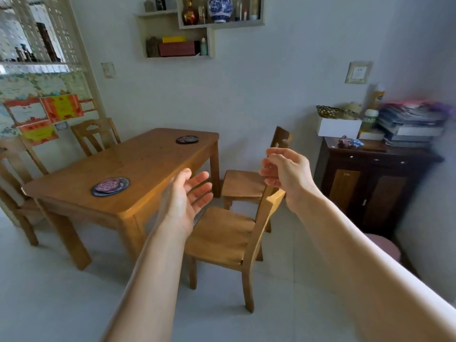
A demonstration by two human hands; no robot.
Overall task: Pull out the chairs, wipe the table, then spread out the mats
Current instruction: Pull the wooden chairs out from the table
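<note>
1. The left hand (183, 198) is held out palm-up over the table's near corner, fingers loose and straight, its grip wide open on nothing.
2. The right hand (286, 171) hangs above the near chair's (227, 233) backrest with fingers loosely curled; nothing is in its grip.
3. That chair stands clear of the wooden table (138, 169); a second chair (243, 185) sits beyond it.
4. Two stacks of round mats lie on the table: the near mats (110, 186) and the far mats (187, 139).
</note>
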